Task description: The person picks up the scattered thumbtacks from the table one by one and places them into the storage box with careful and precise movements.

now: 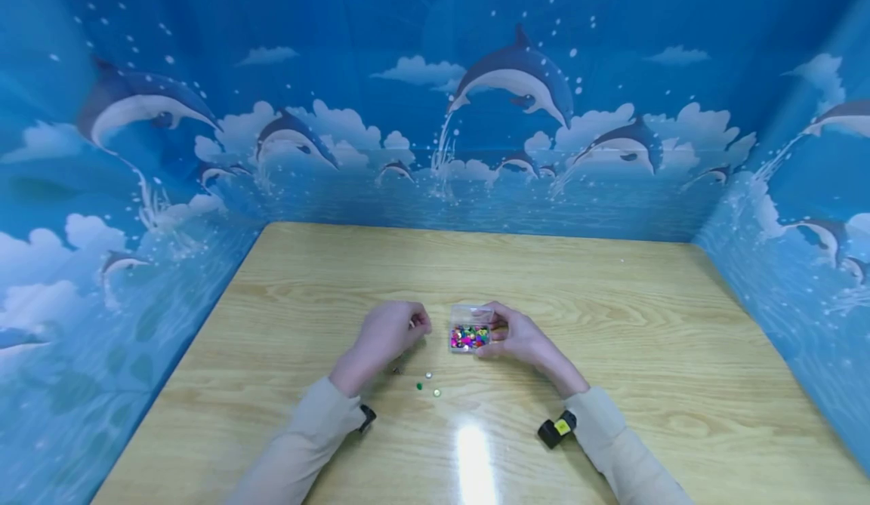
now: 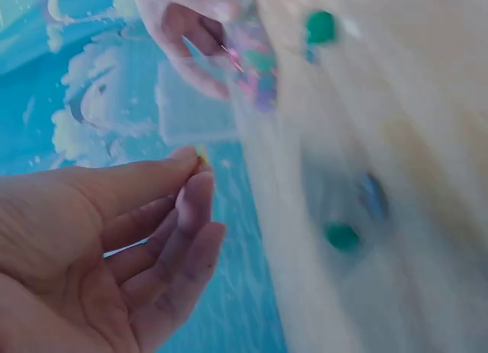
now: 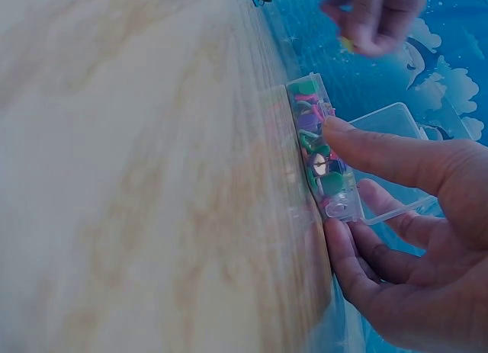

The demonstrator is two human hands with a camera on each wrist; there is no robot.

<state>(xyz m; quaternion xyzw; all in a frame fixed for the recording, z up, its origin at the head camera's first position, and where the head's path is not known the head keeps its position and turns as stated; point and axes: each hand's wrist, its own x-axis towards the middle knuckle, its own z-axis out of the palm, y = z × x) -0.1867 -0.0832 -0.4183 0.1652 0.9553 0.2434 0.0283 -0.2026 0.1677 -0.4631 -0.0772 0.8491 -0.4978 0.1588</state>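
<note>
Between thumb and index fingertip, my left hand (image 1: 394, 329) pinches a small yellow thumbtack (image 2: 202, 156), mostly covered by the fingers. It is held just left of a small clear plastic box (image 1: 469, 352) whose lid (image 3: 393, 132) stands raised on its far side. Colourful thumbtacks (image 3: 332, 183) in green, pink, purple and other shades fill the box. My right hand (image 1: 519, 337) grips the box at its right end, thumb and fingers around its sides.
Several loose thumbtacks, among them a green one (image 1: 419, 386) and a pale one (image 1: 437, 393), lie on the wooden table (image 1: 612, 301) in front of the left hand. A blue dolphin-print curtain (image 1: 408, 210) borders the table's back and sides.
</note>
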